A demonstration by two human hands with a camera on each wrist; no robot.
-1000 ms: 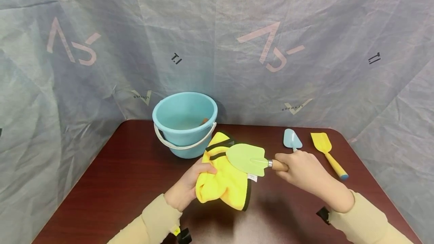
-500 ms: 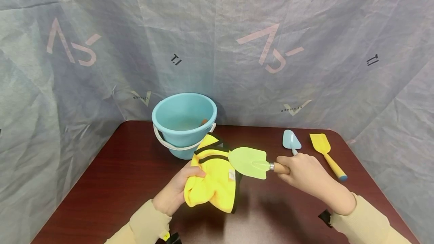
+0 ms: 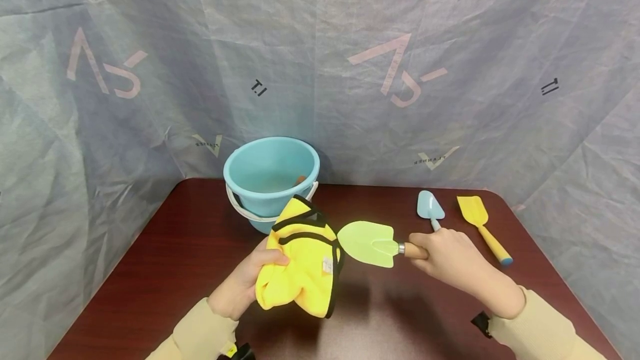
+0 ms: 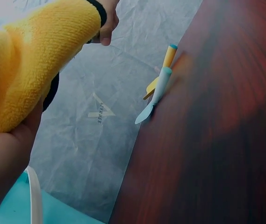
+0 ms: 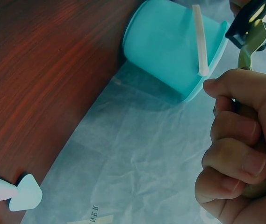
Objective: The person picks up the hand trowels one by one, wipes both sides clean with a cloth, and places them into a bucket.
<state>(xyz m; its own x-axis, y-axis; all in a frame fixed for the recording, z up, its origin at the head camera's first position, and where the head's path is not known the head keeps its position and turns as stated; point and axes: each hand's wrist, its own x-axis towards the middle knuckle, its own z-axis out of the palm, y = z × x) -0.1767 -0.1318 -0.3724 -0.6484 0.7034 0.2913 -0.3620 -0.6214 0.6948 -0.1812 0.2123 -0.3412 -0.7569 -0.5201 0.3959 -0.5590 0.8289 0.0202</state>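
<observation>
My left hand grips a yellow cloth with black edging and a small white label, held up over the table in front of the bucket. In the left wrist view the thumb presses on the bunched cloth. My right hand holds a light green trowel by its wooden handle, fingers wrapped round it in the right wrist view. The blade points left, its tip right at the cloth's black edge. Part of the handle is hidden inside the fist.
Behind the cloth stands a light blue bucket with a white handle; something orange-brown shows inside. At the back right of the dark red table lie a small light blue shovel and a yellow shovel. A grey sheet hangs behind.
My left hand has moved left and slightly down with the yellow cloth, off from behind the trowel's blade. The right hand and trowel have hardly moved.
</observation>
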